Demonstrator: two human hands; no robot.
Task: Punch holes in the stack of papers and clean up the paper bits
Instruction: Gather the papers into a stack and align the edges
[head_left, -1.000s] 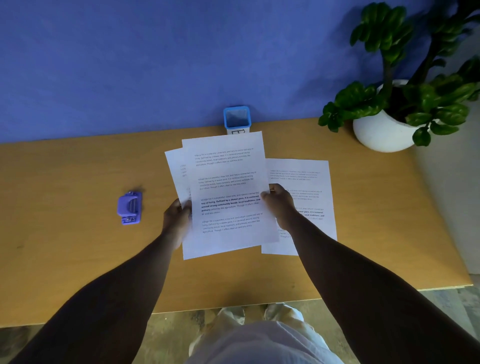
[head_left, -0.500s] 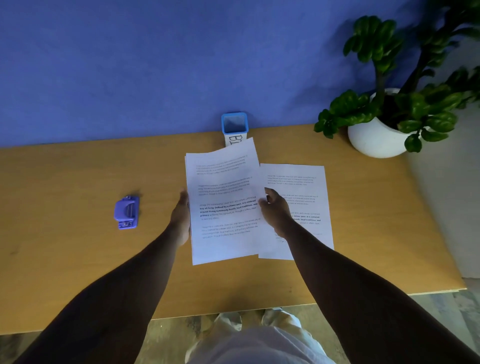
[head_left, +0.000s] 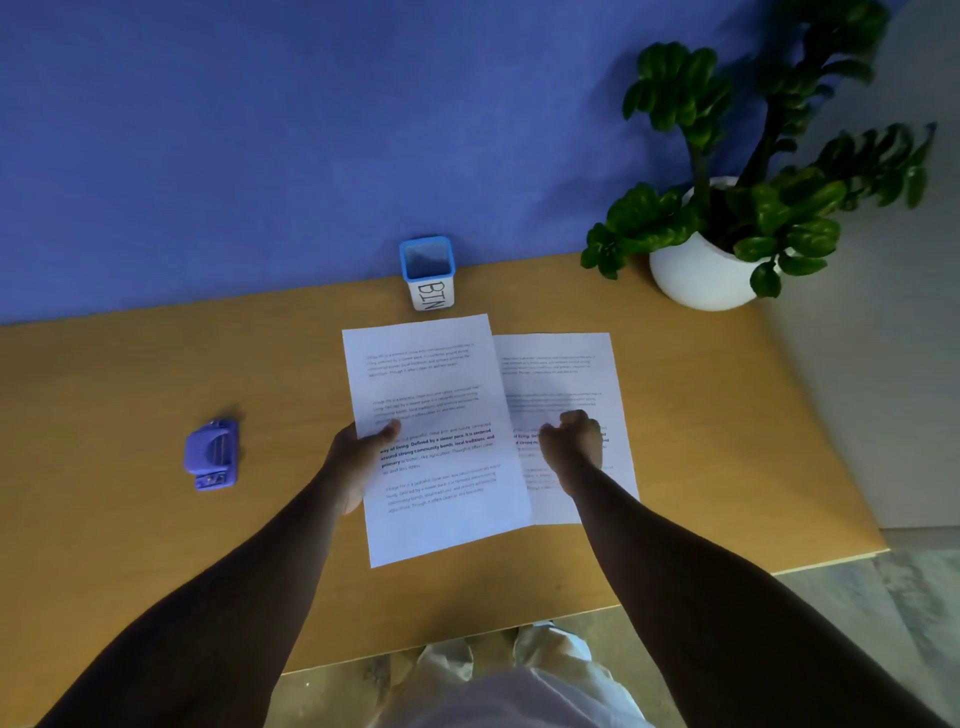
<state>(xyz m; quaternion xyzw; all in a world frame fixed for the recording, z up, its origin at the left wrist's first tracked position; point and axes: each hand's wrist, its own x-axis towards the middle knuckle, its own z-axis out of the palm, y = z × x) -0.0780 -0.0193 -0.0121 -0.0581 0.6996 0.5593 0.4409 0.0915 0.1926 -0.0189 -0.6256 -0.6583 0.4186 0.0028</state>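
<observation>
Left hand (head_left: 358, 457) pinches held sheets (head_left: 436, 441), frame centre. Right hand (head_left: 571, 441) curled, knuckles on loose sheet (head_left: 561, 364); grip indeterminate. Gather loose sheet, square edges, then fetch hole punch (head_left: 212, 456), centre left.

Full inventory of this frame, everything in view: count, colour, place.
Wooden desk top: one, tan, against the blue wall.
Held printed paper sheets: white, count unclear, desk centre, gripped at the left edge.
Flat printed paper sheet: one, white, right of the held sheets, partly under them.
Purple hole punch: one, desk left, apart from the papers.
Blue-rimmed white cup marked BIN: one, desk back, by the wall.
Potted plant in a round white pot: one, green leaves, back right corner.
Left hand: grips the held sheets.
Right hand: curled, over the flat sheet.
</observation>
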